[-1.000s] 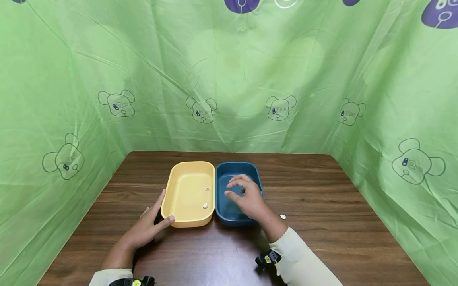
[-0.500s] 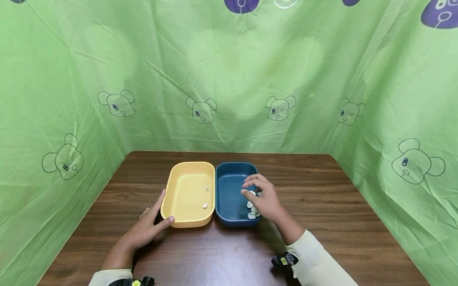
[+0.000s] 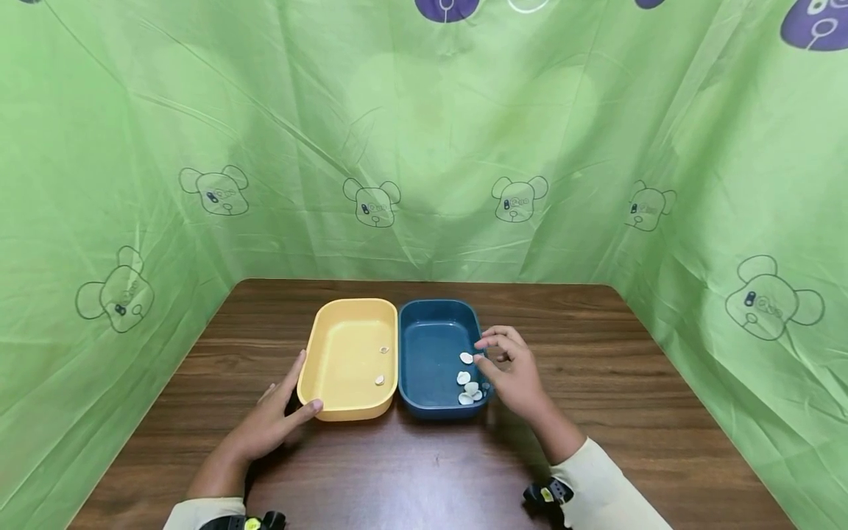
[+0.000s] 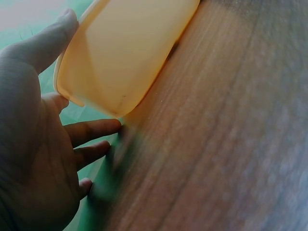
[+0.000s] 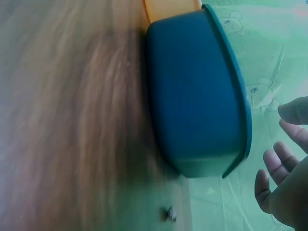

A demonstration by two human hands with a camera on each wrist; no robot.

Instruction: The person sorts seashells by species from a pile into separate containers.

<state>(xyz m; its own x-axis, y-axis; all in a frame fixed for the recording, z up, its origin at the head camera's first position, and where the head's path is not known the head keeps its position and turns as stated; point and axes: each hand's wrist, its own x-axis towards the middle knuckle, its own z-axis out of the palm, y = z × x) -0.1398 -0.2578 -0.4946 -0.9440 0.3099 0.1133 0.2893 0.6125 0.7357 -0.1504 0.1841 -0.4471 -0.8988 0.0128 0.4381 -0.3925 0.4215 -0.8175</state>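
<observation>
The left hand [image 3: 268, 423] touches the near left corner of a yellow box [image 3: 347, 353]. Its thumb lies at the rim and its fingers along the outer left wall. In the left wrist view the other fingers spread beneath that corner. The right hand [image 3: 515, 372] hovers at the right rim of a dark blue box [image 3: 430, 338], fingers loosely bent. Nothing shows between its thumb and fingers in the right wrist view. Several small flat white, shell-like pieces [image 3: 463, 377] lie along the blue box's right side. Two small pale pieces [image 3: 380, 380] lie in the yellow box.
Both boxes stand side by side on a brown wood-grain table [image 3: 424, 471]. A small pale piece [image 5: 171, 214] lies on the table in the right wrist view. Green cloth [image 3: 430, 132] with printed bear heads hangs around the table's back and sides.
The right hand has moved right, from over the blue box's middle to its right rim, uncovering the white pieces inside. The left hand and both boxes have stayed in place.
</observation>
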